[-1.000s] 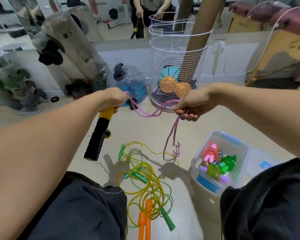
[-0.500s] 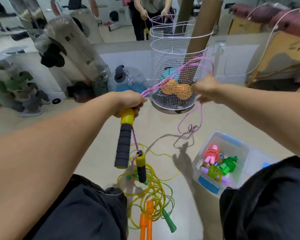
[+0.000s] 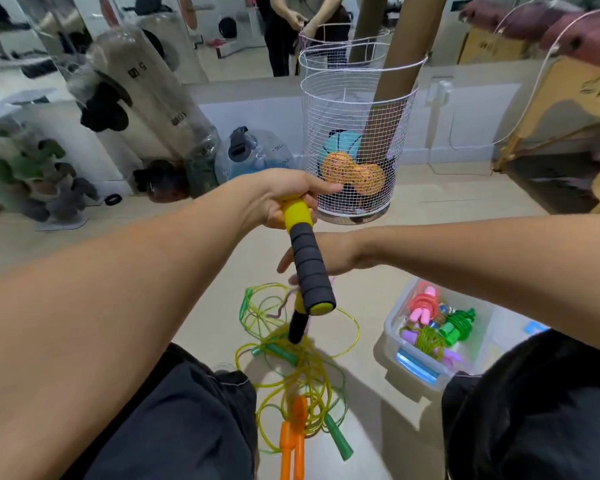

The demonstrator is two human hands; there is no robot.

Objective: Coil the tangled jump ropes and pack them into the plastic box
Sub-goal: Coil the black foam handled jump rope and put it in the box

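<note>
The right hand [image 3: 312, 258] sits mostly behind the black foam handle [image 3: 311, 271], so whether its fingers hold anything cannot be told. The left hand [image 3: 281, 199] covers the top of that handle. A second handle [image 3: 298, 325] below is partly hidden and blurred. The pink rope [image 3: 280, 308] shows only as a smeared scrap. The plastic box [image 3: 392, 327] is partly covered by a dark trouser leg [image 3: 534, 410].
</note>
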